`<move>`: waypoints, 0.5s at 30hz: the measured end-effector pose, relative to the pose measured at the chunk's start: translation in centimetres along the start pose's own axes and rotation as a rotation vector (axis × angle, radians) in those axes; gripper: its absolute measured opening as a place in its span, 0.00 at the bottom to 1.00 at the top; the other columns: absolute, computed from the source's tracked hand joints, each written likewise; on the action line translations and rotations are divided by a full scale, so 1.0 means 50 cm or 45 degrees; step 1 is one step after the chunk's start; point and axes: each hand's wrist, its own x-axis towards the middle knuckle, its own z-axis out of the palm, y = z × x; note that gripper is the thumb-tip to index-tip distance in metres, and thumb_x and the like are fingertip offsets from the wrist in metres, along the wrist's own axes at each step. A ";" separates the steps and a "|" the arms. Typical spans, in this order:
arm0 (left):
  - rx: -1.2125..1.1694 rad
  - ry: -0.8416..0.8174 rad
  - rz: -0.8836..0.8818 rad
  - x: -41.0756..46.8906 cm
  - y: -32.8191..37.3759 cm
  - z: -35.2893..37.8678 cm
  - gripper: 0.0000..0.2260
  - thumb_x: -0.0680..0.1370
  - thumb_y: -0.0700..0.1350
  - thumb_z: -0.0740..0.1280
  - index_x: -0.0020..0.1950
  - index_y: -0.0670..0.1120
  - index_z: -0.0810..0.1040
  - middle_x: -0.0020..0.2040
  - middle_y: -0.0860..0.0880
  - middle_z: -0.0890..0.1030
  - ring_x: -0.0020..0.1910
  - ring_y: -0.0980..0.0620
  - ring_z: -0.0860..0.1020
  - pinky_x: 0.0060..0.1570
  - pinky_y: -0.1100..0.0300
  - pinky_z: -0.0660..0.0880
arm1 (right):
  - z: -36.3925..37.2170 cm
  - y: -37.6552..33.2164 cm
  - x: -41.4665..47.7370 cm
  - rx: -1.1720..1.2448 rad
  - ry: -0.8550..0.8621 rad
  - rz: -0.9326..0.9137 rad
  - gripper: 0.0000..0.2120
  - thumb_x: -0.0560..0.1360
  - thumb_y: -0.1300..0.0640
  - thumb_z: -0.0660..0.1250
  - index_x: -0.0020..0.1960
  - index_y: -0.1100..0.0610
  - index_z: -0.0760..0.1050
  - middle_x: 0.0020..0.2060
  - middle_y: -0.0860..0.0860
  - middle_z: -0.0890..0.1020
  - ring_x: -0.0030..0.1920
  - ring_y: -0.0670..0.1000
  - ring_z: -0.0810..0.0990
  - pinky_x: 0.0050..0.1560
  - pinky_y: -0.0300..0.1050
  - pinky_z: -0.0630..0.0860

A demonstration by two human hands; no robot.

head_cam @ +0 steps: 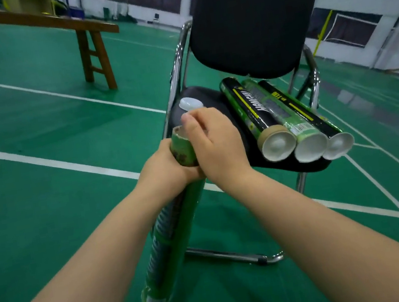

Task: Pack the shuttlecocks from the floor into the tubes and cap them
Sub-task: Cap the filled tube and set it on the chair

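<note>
Fingers [190,172] of the left hand [167,166] clamp the green tube [172,236] just below its open mouth, steadying it tilted so the right hand [218,142], pinching the white cap [189,104], can seat it. Three capped tubes [279,117] lie side by side on the chair [257,11].

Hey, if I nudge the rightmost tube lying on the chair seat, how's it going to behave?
Probably rolls: the rightmost tube is round, lying on its side near the edge of the chair seat. Its white end overhangs the front, so it may tip off. Its glossy wrap could be slippery.
</note>
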 end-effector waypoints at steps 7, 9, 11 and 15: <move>-0.140 0.085 -0.122 0.065 -0.063 0.033 0.28 0.63 0.55 0.77 0.56 0.49 0.68 0.48 0.52 0.75 0.49 0.49 0.73 0.46 0.59 0.69 | 0.096 0.112 0.204 0.186 0.032 0.640 0.12 0.77 0.50 0.59 0.56 0.54 0.72 0.57 0.54 0.75 0.54 0.54 0.73 0.52 0.45 0.68; -0.127 0.105 -0.128 0.076 -0.071 0.039 0.29 0.64 0.55 0.77 0.57 0.49 0.67 0.48 0.52 0.75 0.50 0.48 0.74 0.46 0.59 0.70 | 0.125 0.144 0.231 -0.184 -0.139 0.601 0.20 0.76 0.50 0.60 0.66 0.53 0.67 0.64 0.55 0.69 0.62 0.58 0.69 0.60 0.49 0.67; -0.126 0.119 -0.112 0.086 -0.078 0.049 0.30 0.64 0.55 0.77 0.58 0.49 0.67 0.50 0.51 0.76 0.50 0.49 0.74 0.46 0.60 0.70 | 0.153 0.168 0.240 -0.486 -0.275 0.564 0.27 0.76 0.46 0.60 0.72 0.50 0.59 0.70 0.56 0.62 0.68 0.60 0.62 0.65 0.55 0.63; -0.123 0.123 -0.061 0.097 -0.088 0.069 0.29 0.63 0.55 0.77 0.56 0.49 0.67 0.51 0.51 0.78 0.49 0.50 0.75 0.46 0.58 0.73 | 0.176 0.200 0.252 -0.777 -0.321 0.568 0.32 0.76 0.39 0.55 0.75 0.45 0.49 0.76 0.52 0.50 0.74 0.60 0.49 0.70 0.65 0.53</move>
